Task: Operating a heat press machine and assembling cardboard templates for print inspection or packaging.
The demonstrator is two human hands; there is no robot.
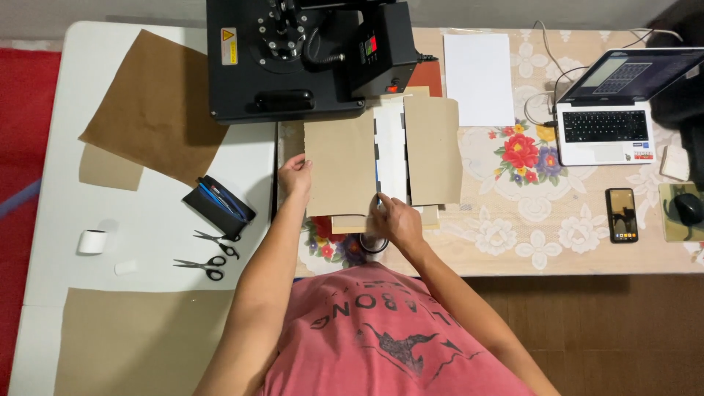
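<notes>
I see left hand (296,176) gripping left edge of brown sheet (340,163) on bench (513,242), below heat press (308,59). Right hand (400,220) pinching its lower right corner. Sheet looks light, floppy, creasable; I judge edges best hold.

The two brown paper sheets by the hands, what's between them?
In the head view, a white strip lies between the left brown sheet and the right brown sheet.

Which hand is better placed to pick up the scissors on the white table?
Probably the left hand: it rests at the brown sheet's left edge, nearer the scissors. The right hand would have to cross over.
</notes>
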